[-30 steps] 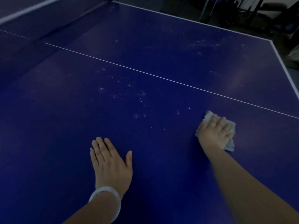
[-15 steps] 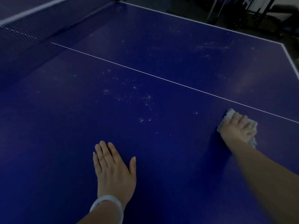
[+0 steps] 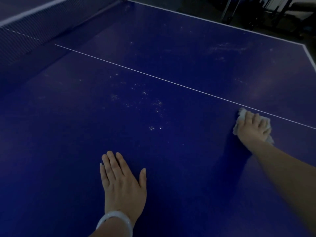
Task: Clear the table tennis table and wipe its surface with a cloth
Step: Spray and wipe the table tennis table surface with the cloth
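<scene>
The table (image 3: 68, 151) fills nearly all I see, a blue top with the net (image 3: 34, 24) along its far left and the white centre line (image 3: 171, 82) running from there down to the right. Since a second ago my right hand (image 3: 253, 129) has carried the cloth (image 3: 240, 115) rightward and farther from me, from a spot well short of that line to just beside it. My left hand (image 3: 122, 183) has stayed where it was, near me and left of centre.

The far edge of the table runs white across the top right, with a corner at the right, and dark metal frames (image 3: 256, 12) stand beyond it. A wide bare stretch of blue lies between my hands and on toward the net. A scatter of pale specks (image 3: 150, 106) sits in that stretch, far of my left hand.

My right hand presses down on the crumpled white cloth, fingers bent over its top, the cloth showing at the fingertips and on the right. My left hand lies flat, fingers straight, holding nothing, with a pale bangle (image 3: 116, 221) at the wrist.
</scene>
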The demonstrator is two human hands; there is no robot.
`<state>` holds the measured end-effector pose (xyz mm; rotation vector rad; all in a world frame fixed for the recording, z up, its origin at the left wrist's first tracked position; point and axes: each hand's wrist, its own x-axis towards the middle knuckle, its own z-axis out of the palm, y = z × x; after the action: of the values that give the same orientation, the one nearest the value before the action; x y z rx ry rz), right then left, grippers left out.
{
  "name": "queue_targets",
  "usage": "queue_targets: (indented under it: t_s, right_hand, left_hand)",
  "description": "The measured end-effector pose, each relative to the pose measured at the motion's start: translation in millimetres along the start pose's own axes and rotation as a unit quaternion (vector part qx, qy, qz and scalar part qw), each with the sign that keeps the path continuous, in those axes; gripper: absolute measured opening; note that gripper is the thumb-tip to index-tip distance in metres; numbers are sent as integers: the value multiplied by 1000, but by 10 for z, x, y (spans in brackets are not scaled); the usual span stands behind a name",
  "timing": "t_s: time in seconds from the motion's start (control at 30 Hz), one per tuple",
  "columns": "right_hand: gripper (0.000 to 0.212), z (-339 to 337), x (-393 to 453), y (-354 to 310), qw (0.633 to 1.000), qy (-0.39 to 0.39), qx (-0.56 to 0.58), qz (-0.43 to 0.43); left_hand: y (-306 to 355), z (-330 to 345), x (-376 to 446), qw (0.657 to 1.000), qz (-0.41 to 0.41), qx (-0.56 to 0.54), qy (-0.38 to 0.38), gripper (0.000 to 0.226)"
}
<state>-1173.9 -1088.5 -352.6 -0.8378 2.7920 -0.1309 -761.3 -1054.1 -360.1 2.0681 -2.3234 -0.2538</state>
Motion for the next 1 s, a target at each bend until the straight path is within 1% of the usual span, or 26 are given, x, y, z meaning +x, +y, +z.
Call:
queue_targets:
  t_s: [0.03,0.07,0.1,0.17,0.23,0.27,0.3,0.33,0.4,0.43,0.47,0.5,0.57,0.6,0.63,0.67,0.7,0.73,0.77,0.8,0.83,0.87,0.9,0.93,0.97,1.0]
  right_hand:
    - [60,-12,48,-116,1000,-6,-7,8]
    - [62,0,75,-282,1000,-13,-20,-5]
    - [64,27,107,-462,998,-13,-41,-41]
    - [71,93,85,-878,982,-1,-112,-150]
    - [78,159,-119,-1334,948,6,-173,-269]
    - [80,225,-274,-1520,926,10,-180,-333]
    - [79,303,-443,-1626,905,3,-170,-391]
    - [72,364,-616,-1652,887,-10,-143,-439]
    - [61,422,-772,-1440,857,-32,-112,-501]
    - [62,398,-719,-1257,856,-26,-122,-502]
    - [66,352,-604,-1053,860,-1,-145,-489]
    - [69,279,-453,-830,887,18,-150,-436]
    - [68,161,-225,-328,962,55,-87,-254]
    - [63,123,-204,-127,986,56,-20,-157]
    - [59,87,-265,-5,995,44,15,-89]
    - [58,76,-359,19,998,35,19,-52]
    - [59,105,-481,-46,998,40,11,-38]
    - [59,169,-641,-177,998,42,-10,-46]
    - [61,245,-824,-349,995,43,-42,-80]
    - [65,336,-1023,-541,985,53,-74,-144]
    - [71,433,-1233,-735,966,63,-102,-229]
    - [74,520,-1435,-905,939,53,-118,-319]
    - [72,586,-1594,-1006,913,34,-114,-389]
    - [67,593,-1670,-1030,889,14,-112,-444]
    - [63,555,-1654,-976,873,-4,-108,-475]
    - [62,513,-1580,-848,864,-11,-133,-485]
  left_hand:
    - [3,8,-1,1000,0,0,2,90]
    - [-2,12,0,1000,-2,-4,4,90]
    - [1,15,3,1000,-2,-8,4,89]
    - [2,17,5,1000,1,-6,4,90]
    - [-3,23,5,1000,1,-9,5,91]
    - [-4,25,1,1000,-1,-10,5,91]
    - [-2,22,3,1000,-3,-11,5,92]
    - [-2,18,4,1000,-4,-12,6,93]
    - [2,-1,4,1000,-7,-18,7,94]
    - [4,-8,3,1000,-8,-21,8,94]
    - [4,-11,1,1000,-8,-20,9,94]
    - [7,-11,-2,1000,-8,-19,8,94]
    - [13,-10,0,1000,-8,-14,9,93]
    - [16,-7,0,1000,-8,-12,10,93]
    - [18,-8,-1,1000,-9,-11,8,93]
    - [20,-9,-3,1000,-11,-10,5,93]
    - [23,-12,-3,1000,-12,-9,4,93]
    - [23,-11,-2,1000,-14,-7,4,93]
    - [24,-9,0,1000,-15,-5,4,93]
    - [25,-6,2,1000,-16,-3,4,94]
    - [27,-3,5,1000,-17,0,3,95]
    - [28,-1,6,1000,-18,4,2,95]
    - [30,2,8,1000,-19,7,3,95]
    - [30,3,11,1000,-18,7,5,95]
    - [27,2,7,1000,-18,3,7,95]
    - [27,0,6,1000,-18,-2,9,95]
